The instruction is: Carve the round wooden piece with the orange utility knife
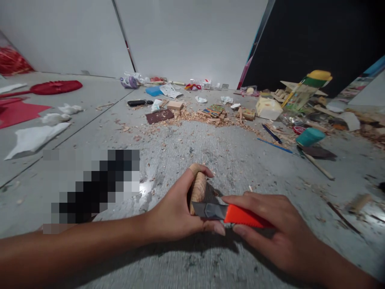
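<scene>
A rounded piece of pale wood (199,188) with visible grain stands in my left hand (177,204), its fingers curled over the top and the thumb low down at the near end. My right hand (267,220) grips a utility knife (240,214) by its orange handle. The knife's grey metal end points left and meets the lower part of the wood. Whether the edge is cutting in cannot be made out. Both hands are just above the grey floor (168,261), and my palms hide part of the wood and the handle's rear.
Wood shavings (195,114) lie in a band ahead, with a dark brown sheet (160,116) among them. To the right are a teal object (310,137), a blue thin stick (275,146) and a yellow-lidded container (313,88). White tissue (36,138) and a red fan-like object (56,87) lie left.
</scene>
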Motion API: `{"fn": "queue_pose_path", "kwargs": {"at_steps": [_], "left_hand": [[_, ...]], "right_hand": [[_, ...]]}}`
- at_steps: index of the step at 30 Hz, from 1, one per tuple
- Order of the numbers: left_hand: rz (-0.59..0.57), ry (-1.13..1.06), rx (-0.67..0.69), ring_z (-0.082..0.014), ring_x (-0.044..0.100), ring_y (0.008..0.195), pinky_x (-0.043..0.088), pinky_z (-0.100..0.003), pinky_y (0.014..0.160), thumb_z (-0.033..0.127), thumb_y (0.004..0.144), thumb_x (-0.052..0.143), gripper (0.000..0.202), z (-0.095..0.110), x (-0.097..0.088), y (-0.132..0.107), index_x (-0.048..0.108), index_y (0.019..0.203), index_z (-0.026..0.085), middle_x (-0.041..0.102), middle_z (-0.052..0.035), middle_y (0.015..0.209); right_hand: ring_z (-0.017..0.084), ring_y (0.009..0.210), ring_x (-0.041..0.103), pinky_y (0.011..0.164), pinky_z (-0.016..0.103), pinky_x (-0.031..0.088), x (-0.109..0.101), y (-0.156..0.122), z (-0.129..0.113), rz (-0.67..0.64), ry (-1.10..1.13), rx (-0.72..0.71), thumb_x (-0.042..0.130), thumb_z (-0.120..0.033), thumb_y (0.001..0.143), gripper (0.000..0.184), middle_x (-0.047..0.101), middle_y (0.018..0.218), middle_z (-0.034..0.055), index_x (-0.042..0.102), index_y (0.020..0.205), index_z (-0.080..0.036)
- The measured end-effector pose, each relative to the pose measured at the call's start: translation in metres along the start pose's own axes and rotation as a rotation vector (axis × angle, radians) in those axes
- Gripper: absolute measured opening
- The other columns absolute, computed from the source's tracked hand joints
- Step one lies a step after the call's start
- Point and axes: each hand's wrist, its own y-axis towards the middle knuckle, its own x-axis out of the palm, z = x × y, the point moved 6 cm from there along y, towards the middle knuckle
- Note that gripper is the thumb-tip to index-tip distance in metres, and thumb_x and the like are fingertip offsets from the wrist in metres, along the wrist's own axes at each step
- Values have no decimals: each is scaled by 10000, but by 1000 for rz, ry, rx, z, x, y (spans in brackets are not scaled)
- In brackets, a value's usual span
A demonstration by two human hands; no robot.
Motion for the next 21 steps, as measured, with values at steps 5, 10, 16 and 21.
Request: {"fn": "queue_pose_path", "kwargs": {"at_steps": [5, 10, 16, 21], "left_hand": [[27, 69, 2, -159, 556, 781, 451, -271, 699, 424, 640, 1093, 939, 0, -4, -1, 438, 1301, 292, 585, 44, 948], [22, 144, 50, -165, 547, 795, 452, -274, 707, 443, 638, 1096, 958, -1, -8, -1, 456, 1333, 286, 567, 47, 938], [50, 137, 42, -192, 581, 834, 470, -296, 728, 590, 608, 1079, 1020, -3, -9, -2, 467, 1367, 293, 603, 18, 990], [54, 249, 120, -231, 579, 939, 488, -339, 804, 604, 547, 1098, 1047, 2, -9, -2, 512, 1352, 281, 598, -12, 1068]], "right_hand": [[165, 699, 750, 620, 282, 532, 2, 0, -2, -4, 22, -22, 639, -300, 1082, 272, 791, 874, -8, 710, 1340, -252], [160, 717, 740, 627, 286, 518, 5, -1, -2, -18, -11, -30, 612, -315, 1119, 282, 780, 884, -20, 683, 1387, -264], [193, 823, 768, 674, 306, 552, 6, -5, -2, -19, -17, -35, 559, -343, 1163, 310, 824, 983, 30, 670, 1440, -258], [152, 715, 704, 607, 277, 497, 8, -2, -3, -34, 20, -74, 604, -322, 1145, 301, 779, 900, 2, 682, 1417, -219]]}}
